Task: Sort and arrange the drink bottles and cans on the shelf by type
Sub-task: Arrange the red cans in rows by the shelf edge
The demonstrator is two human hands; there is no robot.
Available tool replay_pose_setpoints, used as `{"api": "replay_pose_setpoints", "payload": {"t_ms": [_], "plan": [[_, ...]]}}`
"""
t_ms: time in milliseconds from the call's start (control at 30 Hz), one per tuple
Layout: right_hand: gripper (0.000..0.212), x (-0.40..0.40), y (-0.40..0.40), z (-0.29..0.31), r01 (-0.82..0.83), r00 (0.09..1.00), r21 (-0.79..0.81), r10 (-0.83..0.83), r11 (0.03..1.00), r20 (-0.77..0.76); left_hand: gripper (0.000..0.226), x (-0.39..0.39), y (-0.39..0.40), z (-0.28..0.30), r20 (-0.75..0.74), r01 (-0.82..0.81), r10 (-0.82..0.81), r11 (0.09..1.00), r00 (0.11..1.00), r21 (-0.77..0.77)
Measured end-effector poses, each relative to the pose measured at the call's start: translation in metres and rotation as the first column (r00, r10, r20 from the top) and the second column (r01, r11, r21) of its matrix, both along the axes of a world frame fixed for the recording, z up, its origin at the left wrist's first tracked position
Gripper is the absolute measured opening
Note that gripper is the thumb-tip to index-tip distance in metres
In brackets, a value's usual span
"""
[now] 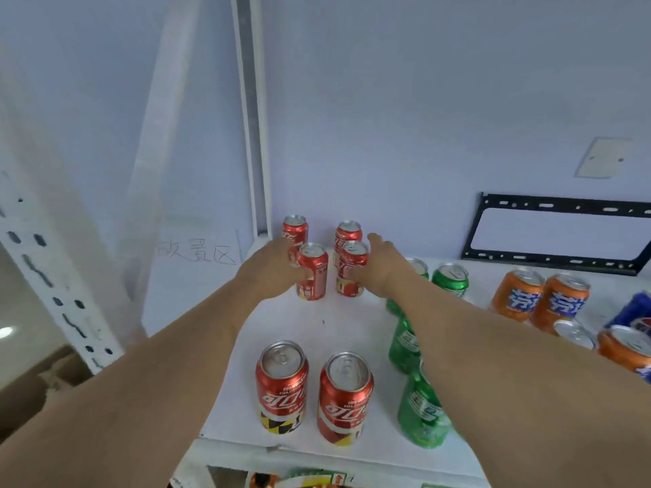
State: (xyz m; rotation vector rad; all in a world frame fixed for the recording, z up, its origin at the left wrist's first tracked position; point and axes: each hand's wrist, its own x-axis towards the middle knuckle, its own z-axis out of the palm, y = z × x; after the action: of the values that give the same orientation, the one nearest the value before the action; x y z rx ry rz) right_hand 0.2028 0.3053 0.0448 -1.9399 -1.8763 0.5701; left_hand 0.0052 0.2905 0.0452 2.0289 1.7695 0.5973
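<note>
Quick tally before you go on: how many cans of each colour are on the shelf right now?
Red cans: 6
Green cans: 5 in view, three partly hidden by the right arm
Orange cans: 3
Blue cans: 1, cut off by the edge
Silver-topped can, colour hidden: 1
Total: 16

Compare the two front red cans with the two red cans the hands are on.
The front red cans stand near the shelf edge, untouched; the gripped red cans stand farther back, one held by the left hand, the other by the right hand. The front pair has a wider gap between cans. All are upright, unopened, same red brand.
</note>
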Motion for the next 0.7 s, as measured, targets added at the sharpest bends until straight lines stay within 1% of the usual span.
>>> {"api": "replay_pose_setpoints", "payload": {"t_ms": [100,167,267,333,433,567,700], "plan": [[0.100,-0.002,0.030,-0.008,0.022,0.998,-0.037,-0.024,0.999,-0.060,0.066,0.003,0.019,-0.009,0.199,-0.027,0.046,0.995,0.979,-0.096],[0.108,-0.003,0.044,-0.013,0.033,0.998,-0.065,-0.037,0.997,-0.055,0.078,0.004,0.032,-0.018,0.305,-0.034,0.081,0.987,0.949,-0.159],[0.110,-0.004,0.061,-0.022,0.052,0.997,-0.104,-0.057,0.993,-0.047,0.085,0.005,0.053,-0.031,0.389,-0.048,0.129,0.976,0.912,-0.212],[0.108,-0.005,0.070,-0.027,0.058,0.996,-0.130,-0.066,0.990,-0.059,0.086,0.005,0.065,-0.038,0.413,-0.039,0.134,0.972,0.901,-0.231],[0.105,-0.005,0.079,-0.037,0.062,0.993,-0.151,-0.075,0.987,-0.087,0.086,0.007,0.078,-0.048,0.436,0.036,0.087,0.963,0.896,-0.265],[0.087,-0.003,0.082,-0.044,0.090,0.988,-0.154,-0.108,0.984,-0.107,0.084,0.009,0.090,-0.067,0.476,0.093,0.043,0.962,0.878,-0.257],[0.077,-0.001,0.079,-0.045,0.072,0.987,-0.140,-0.091,0.988,-0.132,0.072,0.006,0.093,-0.075,0.536,0.087,0.051,0.970,0.843,-0.229]]}}
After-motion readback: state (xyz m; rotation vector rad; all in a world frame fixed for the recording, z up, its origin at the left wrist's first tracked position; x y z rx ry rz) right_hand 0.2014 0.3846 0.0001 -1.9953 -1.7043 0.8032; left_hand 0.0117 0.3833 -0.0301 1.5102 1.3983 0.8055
